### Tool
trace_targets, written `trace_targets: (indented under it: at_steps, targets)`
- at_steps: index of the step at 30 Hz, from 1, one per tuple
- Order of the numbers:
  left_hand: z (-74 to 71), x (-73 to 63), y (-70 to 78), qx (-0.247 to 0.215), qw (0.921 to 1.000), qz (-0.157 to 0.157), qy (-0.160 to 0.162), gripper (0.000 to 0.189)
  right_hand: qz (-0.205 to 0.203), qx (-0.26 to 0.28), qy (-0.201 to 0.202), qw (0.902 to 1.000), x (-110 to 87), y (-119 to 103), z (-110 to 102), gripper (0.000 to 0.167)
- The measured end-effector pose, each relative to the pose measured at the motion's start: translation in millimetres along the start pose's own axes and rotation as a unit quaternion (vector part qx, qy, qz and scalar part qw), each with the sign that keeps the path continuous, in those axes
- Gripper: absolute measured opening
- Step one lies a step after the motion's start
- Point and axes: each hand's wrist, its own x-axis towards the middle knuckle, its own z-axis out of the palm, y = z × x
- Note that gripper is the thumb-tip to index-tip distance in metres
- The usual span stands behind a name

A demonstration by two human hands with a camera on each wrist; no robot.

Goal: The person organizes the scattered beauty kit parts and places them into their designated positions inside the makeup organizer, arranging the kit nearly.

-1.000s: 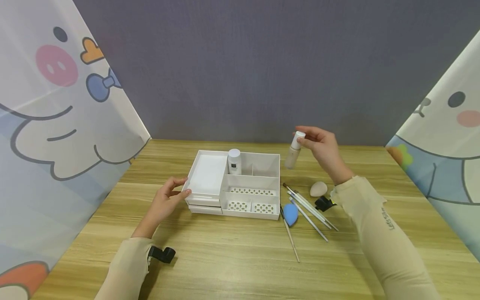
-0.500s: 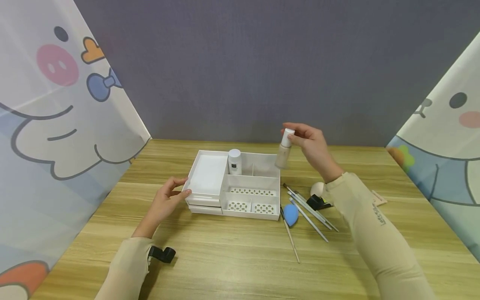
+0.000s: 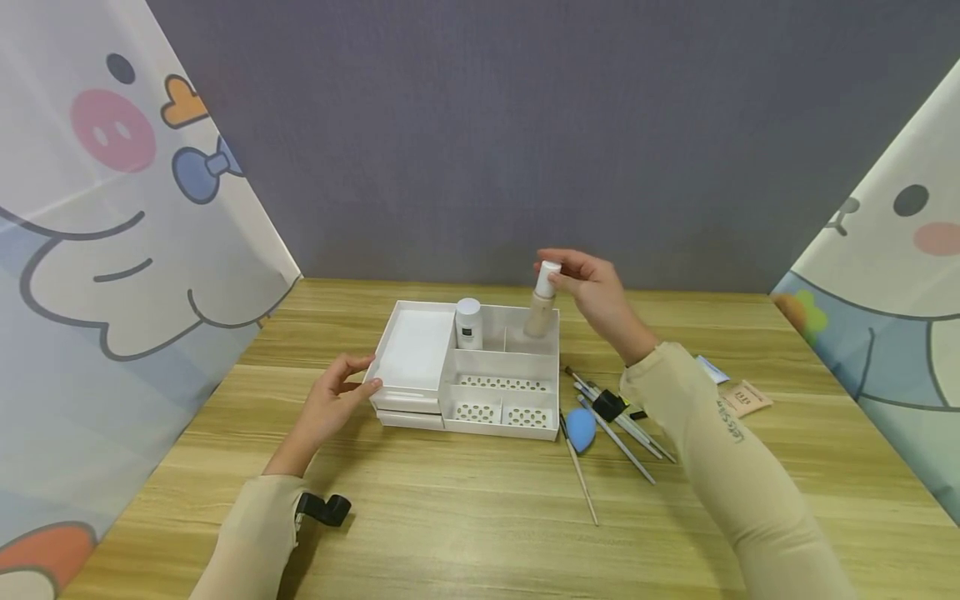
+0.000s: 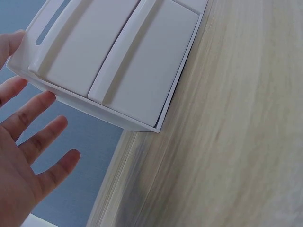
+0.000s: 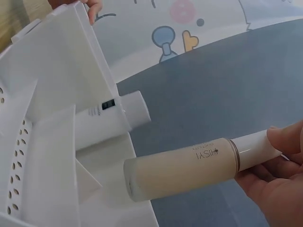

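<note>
In the head view, my right hand point(image 3: 597, 298) pinches a foundation bottle point(image 3: 538, 315) by its white cap. The glass bottle hangs slightly tilted over the back right compartment of a white desktop organizer point(image 3: 417, 343). In the right wrist view, the beige foundation bottle point(image 5: 184, 171) has small lettering, and its base is above the organizer's wall. A white bottle point(image 3: 469, 325) stands in the back left compartment. My left hand point(image 3: 335, 398) touches the organizer's left side. Seen from the left wrist, the fingers point(image 4: 35, 109) are spread, their tips at its edge.
Several makeup brushes point(image 3: 618, 440), a blue makeup sponge point(image 3: 581, 429) and a beige packet point(image 3: 746, 398) lie on the wooden table point(image 3: 450, 517) right of the organizer. A blue-white packet point(image 3: 712, 369) lies behind my right sleeve. A grey panel point(image 3: 480, 150) rises behind.
My right hand has carried the foundation bottle left, from beside the organizer to over its back right compartment. The pale sponge is now hidden by the sleeve. My left hand stays put.
</note>
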Motion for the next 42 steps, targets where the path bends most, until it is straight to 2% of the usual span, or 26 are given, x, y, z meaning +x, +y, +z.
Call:
trace_targets:
  at_steps: [10, 33, 42]
  targets:
    - [0.0, -0.2, -0.5, 0.001, 1.0000, 0.000, -0.002, 0.022, 0.010, -0.006, -0.010, 0.9999, 4.1, 3.1, 20.9, 0.034]
    - [-0.8, -0.3, -0.8, -0.003, 1.0000, -0.003, -0.004, 0.022, 0.002, 0.020, -0.028, 0.9994, 9.2, 25.8, 46.7, 0.034]
    - [0.1, -0.4, -2.4, -0.010, 0.9999, 0.007, 0.001, 0.022, 0.003, -0.034, -0.051, 0.9981, 6.3, 35.4, 52.1, 0.035]
